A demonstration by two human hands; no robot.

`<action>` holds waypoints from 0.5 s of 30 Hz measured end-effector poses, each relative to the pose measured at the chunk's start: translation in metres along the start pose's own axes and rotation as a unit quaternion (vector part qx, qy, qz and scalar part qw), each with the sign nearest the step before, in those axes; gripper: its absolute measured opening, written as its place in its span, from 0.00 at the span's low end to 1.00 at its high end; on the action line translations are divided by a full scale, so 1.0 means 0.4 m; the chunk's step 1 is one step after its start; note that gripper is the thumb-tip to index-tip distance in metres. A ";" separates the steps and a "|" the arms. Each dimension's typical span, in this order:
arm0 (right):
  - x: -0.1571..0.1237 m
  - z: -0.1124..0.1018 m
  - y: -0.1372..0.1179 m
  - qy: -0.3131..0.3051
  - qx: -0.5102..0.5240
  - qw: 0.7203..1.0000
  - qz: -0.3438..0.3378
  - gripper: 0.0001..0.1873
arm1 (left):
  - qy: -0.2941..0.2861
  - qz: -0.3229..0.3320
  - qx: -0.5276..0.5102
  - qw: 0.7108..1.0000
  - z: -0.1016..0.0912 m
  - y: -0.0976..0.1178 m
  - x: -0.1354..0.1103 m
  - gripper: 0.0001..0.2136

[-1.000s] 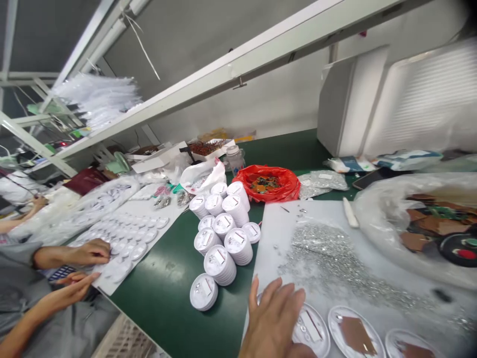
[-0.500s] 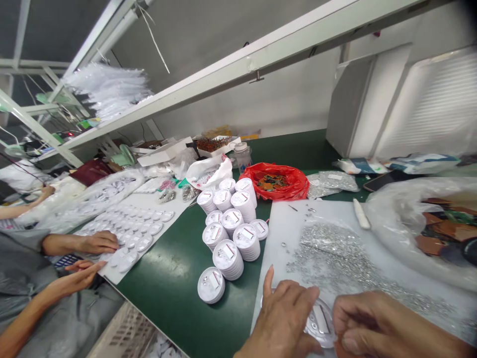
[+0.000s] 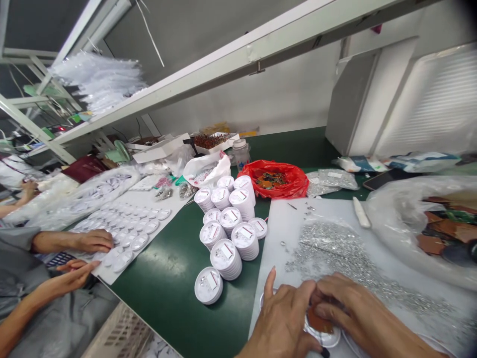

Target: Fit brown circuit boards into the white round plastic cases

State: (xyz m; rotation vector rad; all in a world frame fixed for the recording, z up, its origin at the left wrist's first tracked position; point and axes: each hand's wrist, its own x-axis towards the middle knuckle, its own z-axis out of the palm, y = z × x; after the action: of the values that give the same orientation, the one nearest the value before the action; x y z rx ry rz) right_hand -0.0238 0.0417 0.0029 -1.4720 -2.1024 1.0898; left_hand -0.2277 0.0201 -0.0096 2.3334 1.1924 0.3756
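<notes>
Low on the right, my left hand [image 3: 285, 315] curls around a white round plastic case [image 3: 331, 339], its index finger lifted away from the rest. My right hand [image 3: 352, 303] pinches a brown circuit board [image 3: 319, 322] over that case, its fingers touching my left fingertips. Part of the case lies hidden under both hands and the board. More white rims show beside and beneath my hands. Just beyond them spreads a heap of small shiny metal parts [image 3: 331, 248] on a white sheet [image 3: 278, 233].
Stacks of white round cases [image 3: 225, 253] stand on the green table left of my hands. Behind them sits a red bag of boards [image 3: 276, 180]. A clear bag with brown boards [image 3: 391, 209] lies at right. At left, a co-worker's hands [image 3: 93, 241] touch rows of white discs.
My right hand has moved left and brought the brown board over the white case. My left hand has stayed nearly in place. The view has shifted slightly.
</notes>
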 end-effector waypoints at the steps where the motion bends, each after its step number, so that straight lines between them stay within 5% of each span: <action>1: 0.002 0.001 -0.002 0.009 -0.007 1.000 -0.001 0.07 | -0.001 -0.002 -0.005 1.000 0.002 -0.001 -0.002 0.48; 10: 0.021 0.017 -0.003 0.033 -0.060 0.998 -0.016 0.07 | 0.039 0.040 -0.029 0.998 0.022 -0.025 -0.015 0.24; 15: 0.014 0.020 -0.001 0.030 -0.084 0.996 -0.014 0.09 | 0.075 0.070 -0.006 0.995 0.041 -0.045 -0.019 0.20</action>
State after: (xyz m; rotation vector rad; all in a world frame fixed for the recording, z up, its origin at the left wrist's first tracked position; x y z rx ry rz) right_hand -0.0314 0.0435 -0.0028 -1.5242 -2.2104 0.8658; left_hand -0.2368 0.0179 -0.0333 2.4205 1.0921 0.6147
